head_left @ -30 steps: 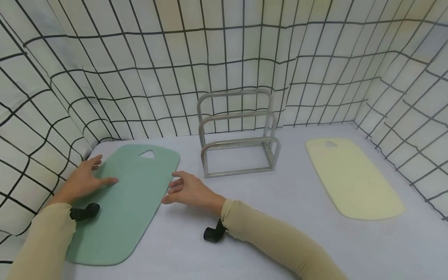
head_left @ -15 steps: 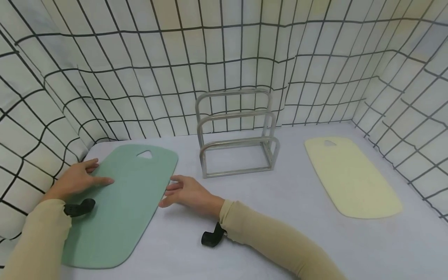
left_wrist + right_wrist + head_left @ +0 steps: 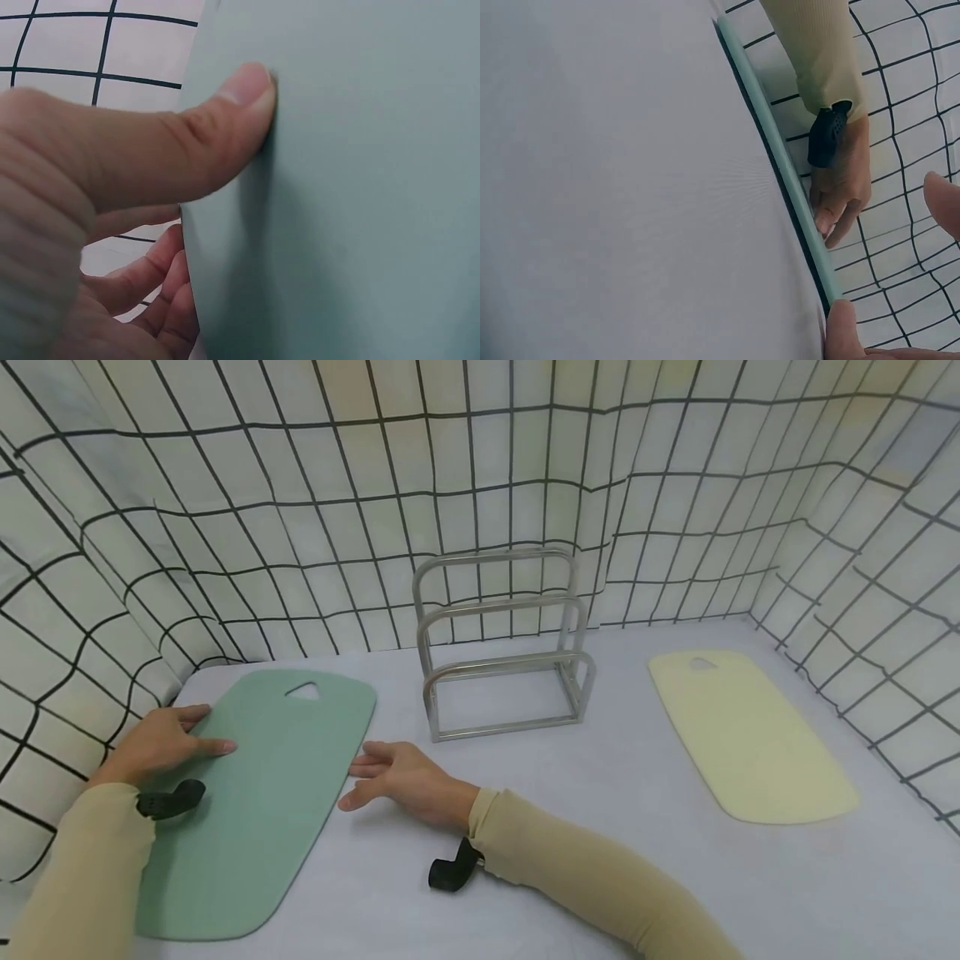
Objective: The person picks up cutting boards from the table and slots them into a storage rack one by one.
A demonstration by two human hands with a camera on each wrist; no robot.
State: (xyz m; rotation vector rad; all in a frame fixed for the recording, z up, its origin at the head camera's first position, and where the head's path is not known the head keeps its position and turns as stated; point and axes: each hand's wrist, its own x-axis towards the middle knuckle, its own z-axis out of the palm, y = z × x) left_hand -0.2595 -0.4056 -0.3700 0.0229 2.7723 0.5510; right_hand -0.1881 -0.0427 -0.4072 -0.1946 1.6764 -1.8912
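Observation:
A large green cutting board [image 3: 262, 802] with a handle hole lies at the left. My left hand [image 3: 159, 745] holds its left edge: in the left wrist view the thumb [image 3: 217, 135] rests on the top face while the other fingertips pass out of sight behind the edge. At the opposite side, my right hand [image 3: 412, 781] has its fingers extended at the board's right edge, thumb apart. In the right wrist view one finger [image 3: 842, 326] meets that edge near its far end, and a thin dark shadow line runs beneath the board's rim.
Behind the hands stands a metal rack [image 3: 510, 728] with upright loops. A smaller pale yellow cutting board [image 3: 753, 739] lies flat at the right. Black wire grid [image 3: 487, 493] over white cloth walls the table [image 3: 577, 835] at the back and sides.
The left hand's fingers have closed in on the board's left edge. The right hand has shifted slightly, its fingers straighter along the right edge. The whole view has drifted a little.

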